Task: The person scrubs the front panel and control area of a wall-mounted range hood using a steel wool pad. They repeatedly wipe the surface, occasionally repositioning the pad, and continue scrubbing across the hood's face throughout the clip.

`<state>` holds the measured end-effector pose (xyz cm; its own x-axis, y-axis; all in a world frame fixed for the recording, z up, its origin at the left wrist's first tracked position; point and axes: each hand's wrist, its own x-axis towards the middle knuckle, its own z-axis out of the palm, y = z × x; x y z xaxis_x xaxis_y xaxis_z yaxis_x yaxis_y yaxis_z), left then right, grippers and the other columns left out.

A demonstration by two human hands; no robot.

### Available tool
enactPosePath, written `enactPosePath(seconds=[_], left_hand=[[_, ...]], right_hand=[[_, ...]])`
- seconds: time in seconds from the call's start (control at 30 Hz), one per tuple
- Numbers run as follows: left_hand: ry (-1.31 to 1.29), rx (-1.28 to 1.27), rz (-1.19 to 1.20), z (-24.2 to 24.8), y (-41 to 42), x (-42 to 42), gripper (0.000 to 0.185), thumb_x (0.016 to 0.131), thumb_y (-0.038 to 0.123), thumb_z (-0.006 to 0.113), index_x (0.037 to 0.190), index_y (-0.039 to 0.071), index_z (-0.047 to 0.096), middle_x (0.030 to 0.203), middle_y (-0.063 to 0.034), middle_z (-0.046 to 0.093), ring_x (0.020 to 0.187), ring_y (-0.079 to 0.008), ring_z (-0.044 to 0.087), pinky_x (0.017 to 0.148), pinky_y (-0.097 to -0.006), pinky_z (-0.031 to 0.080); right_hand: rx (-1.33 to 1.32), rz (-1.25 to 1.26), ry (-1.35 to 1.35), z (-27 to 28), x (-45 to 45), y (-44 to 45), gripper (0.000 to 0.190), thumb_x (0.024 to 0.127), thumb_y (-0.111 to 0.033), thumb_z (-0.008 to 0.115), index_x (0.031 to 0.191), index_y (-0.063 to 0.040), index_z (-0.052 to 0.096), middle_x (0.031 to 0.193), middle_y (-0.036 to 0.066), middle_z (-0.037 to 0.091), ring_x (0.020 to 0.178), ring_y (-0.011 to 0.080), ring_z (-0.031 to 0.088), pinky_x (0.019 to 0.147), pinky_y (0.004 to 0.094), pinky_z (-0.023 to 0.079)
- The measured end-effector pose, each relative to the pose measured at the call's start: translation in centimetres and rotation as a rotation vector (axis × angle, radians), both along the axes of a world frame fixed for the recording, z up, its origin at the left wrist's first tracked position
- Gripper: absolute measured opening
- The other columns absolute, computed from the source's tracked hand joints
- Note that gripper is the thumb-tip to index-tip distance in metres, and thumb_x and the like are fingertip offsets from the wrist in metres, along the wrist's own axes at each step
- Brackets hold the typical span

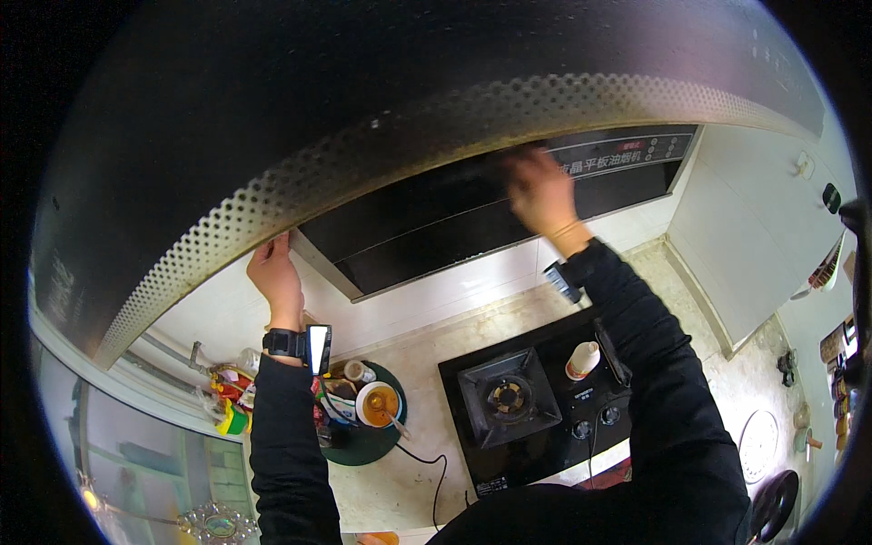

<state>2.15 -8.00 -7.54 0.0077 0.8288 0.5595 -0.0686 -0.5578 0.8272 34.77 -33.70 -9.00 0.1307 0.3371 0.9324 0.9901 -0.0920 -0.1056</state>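
Observation:
A black range hood (422, 225) with a perforated metal edge spans the upper part of the head view. My left hand (276, 279) is raised to the hood's lower left edge, its fingertips pinched at the rim and partly hidden by it. My right hand (541, 194) is blurred against the hood's dark front panel, left of the printed control strip (613, 153); whether it holds something does not show. Below stands a black glass gas hob (470, 463) with a square burner surround (509, 398). A white bottle (583, 361) is on the hob.
At the left, a dark green round tray (361, 453) carries a bowl of orange sauce (379, 405) with a spoon, and jars. A black cable (436, 462) runs over the counter. Packets (231, 402) lie near the window. A black pan (775, 504) is at lower right.

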Motion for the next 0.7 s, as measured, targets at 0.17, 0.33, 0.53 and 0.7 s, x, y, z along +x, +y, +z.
enactPosePath(seconds=[0.17, 0.33, 0.53, 0.7], left_hand=[[0.006, 0.0, -0.053, 0.4, -0.1, -0.2, 0.036, 0.095, 0.021, 0.075, 0.115, -0.009, 0.071, 0.105, -0.0097, 0.074, 0.092, -0.0141, 0.065, 0.084, -0.0277, 0.053], [0.019, 0.029, -0.095, -0.7, 1.7, -1.0, 0.039, 0.094, 0.023, 0.077, 0.115, -0.009, 0.071, 0.107, -0.0106, 0.073, 0.091, -0.0147, 0.066, 0.083, -0.0285, 0.054], [0.157, 0.202, 0.117, -2.5, 4.1, -0.8, 0.035, 0.093, 0.024, 0.078, 0.111, -0.006, 0.074, 0.097, -0.0068, 0.074, 0.086, -0.012, 0.064, 0.08, -0.0253, 0.05], [0.082, 0.156, 0.071, -2.2, 3.7, -0.7, 0.038, 0.092, 0.027, 0.079, 0.109, -0.006, 0.074, 0.094, -0.0061, 0.073, 0.082, -0.0118, 0.061, 0.078, -0.0263, 0.05]], right_hand=[[-0.07, 0.245, -0.205, -1.7, -11.1, 10.6, 0.03, 0.081, -0.012, 0.065, 0.11, -0.014, 0.072, 0.107, 0.009, 0.063, 0.094, 0.0301, 0.068, 0.071, 0.0395, 0.06], [-0.124, 0.155, -0.24, -1.6, -5.6, 6.6, 0.037, 0.077, -0.009, 0.066, 0.113, -0.015, 0.072, 0.105, 0.009, 0.064, 0.09, 0.029, 0.068, 0.069, 0.0391, 0.06], [-0.092, 0.031, -0.185, 1.6, -4.3, 3.9, 0.033, 0.077, -0.005, 0.069, 0.109, -0.013, 0.074, 0.11, 0.012, 0.068, 0.093, 0.0321, 0.07, 0.074, 0.0399, 0.061], [-0.025, 0.178, -0.303, 1.4, -12.9, 11.9, 0.033, 0.076, -0.009, 0.068, 0.109, -0.014, 0.073, 0.112, 0.01, 0.063, 0.096, 0.0301, 0.069, 0.073, 0.0382, 0.06]])
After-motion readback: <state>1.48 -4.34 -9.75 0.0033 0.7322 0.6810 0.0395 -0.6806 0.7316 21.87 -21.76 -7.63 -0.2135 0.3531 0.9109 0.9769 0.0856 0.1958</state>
